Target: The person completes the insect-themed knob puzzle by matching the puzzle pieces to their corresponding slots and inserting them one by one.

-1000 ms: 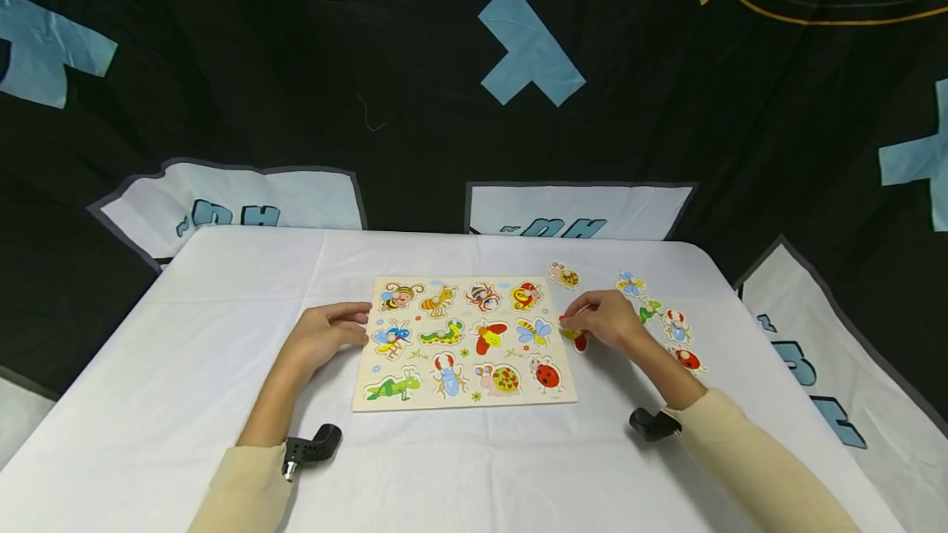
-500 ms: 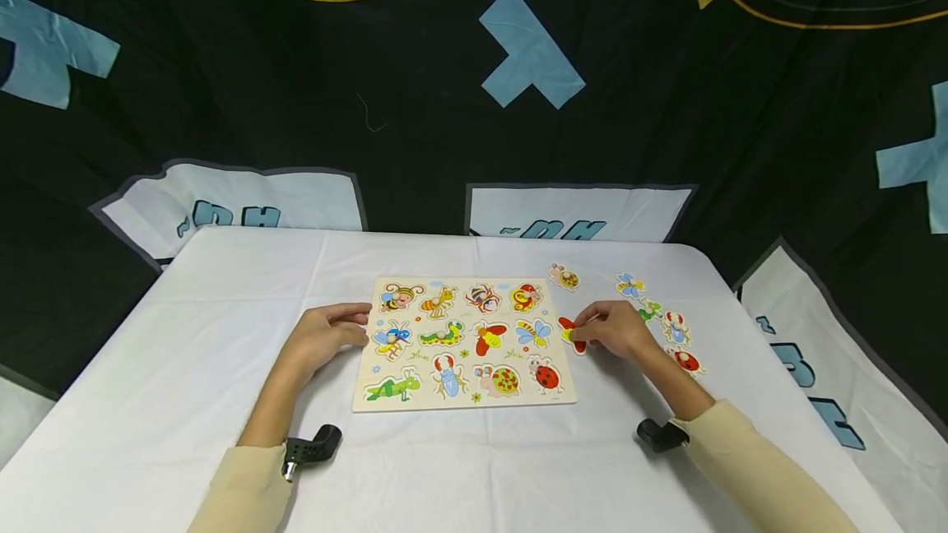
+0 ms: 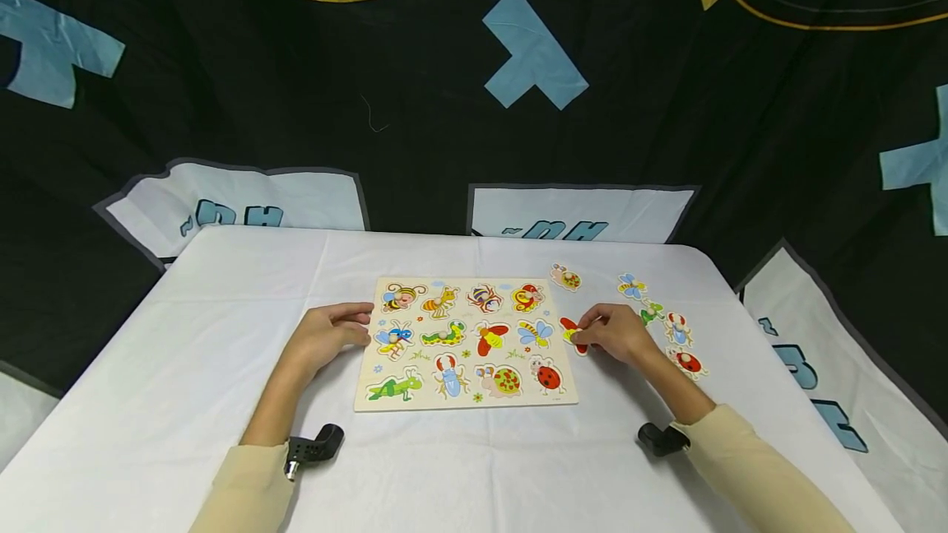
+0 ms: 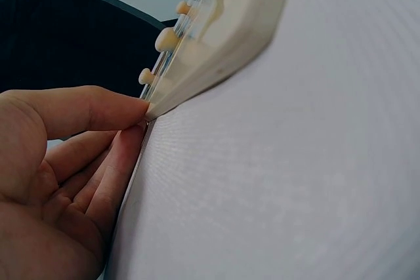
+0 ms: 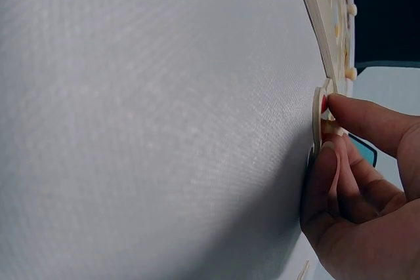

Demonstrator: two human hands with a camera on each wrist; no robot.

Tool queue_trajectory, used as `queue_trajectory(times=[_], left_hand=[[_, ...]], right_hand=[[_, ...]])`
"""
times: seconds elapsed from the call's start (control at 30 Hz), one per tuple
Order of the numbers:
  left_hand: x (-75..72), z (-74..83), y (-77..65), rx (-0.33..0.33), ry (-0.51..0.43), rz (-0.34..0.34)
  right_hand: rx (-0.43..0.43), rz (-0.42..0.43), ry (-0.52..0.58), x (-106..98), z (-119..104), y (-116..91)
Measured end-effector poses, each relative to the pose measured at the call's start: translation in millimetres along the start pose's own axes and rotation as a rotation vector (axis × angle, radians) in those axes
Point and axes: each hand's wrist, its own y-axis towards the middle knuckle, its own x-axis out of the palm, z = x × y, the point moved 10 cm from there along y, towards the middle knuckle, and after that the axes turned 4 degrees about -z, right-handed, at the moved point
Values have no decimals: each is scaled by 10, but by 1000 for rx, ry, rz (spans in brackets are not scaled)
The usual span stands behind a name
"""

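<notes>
A wooden peg puzzle board point(image 3: 465, 345) with rows of insect pictures lies flat on the table. My left hand point(image 3: 322, 341) rests its thumb and fingertips against the board's left edge; in the left wrist view the thumb point(image 4: 92, 111) touches the board's corner. Just past the right edge, my right hand point(image 3: 613, 331) pinches a red-winged insect puzzle piece point(image 3: 569, 327). From the right wrist the piece point(image 5: 317, 119) appears low at the table, thumb and fingers around its knob. Part of it is hidden by the fingers. Wooden knobs point(image 4: 167, 40) stand up from the board's pieces.
Loose pieces lie to the right: a snail point(image 3: 566, 277), a blue-winged bee point(image 3: 631, 286), a green insect point(image 3: 651, 312), a blue beetle point(image 3: 677, 328) and a ladybug point(image 3: 686, 362). White cloth covers the table point(image 3: 474, 467). A black patterned curtain point(image 3: 415, 89) hangs behind.
My right hand has shifted slightly right and toward me, away from the board's edge, with more of the red-winged piece showing. My left hand has stayed at the board's left edge.
</notes>
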Motion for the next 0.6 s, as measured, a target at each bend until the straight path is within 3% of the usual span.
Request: queue_trajectory(times=[0.6], left_hand=[[11, 17, -4, 0, 0, -7]], right_hand=[[-12, 15, 10, -21, -15, -1]])
